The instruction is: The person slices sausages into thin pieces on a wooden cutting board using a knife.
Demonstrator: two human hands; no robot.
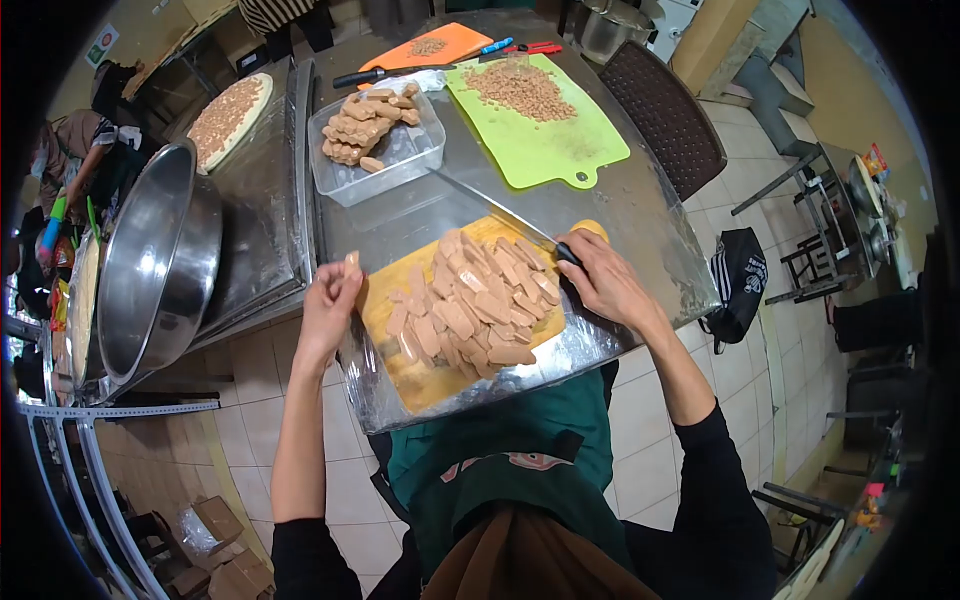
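Note:
My right hand (603,277) grips the black handle of a knife (500,212), whose long blade points up and left past the far edge of a yellow cutting board (415,388). A large heap of pinkish-brown sausage slices (470,305) covers the middle of the board. At the board's left edge, my left hand (332,303) is closed in a pinch, with what looks like a small sausage slice (352,259) at its fingertips. Beyond the board stands a clear plastic container (405,165) with more whole or larger sausage pieces (365,127) piled inside.
A green cutting board (535,160) with chopped bits lies at the far right, and an orange board (430,45) behind it. To the left are a big steel bowl (160,265) and a topped round dough (230,120). A brown chair (665,120) stands right. Other people work far left.

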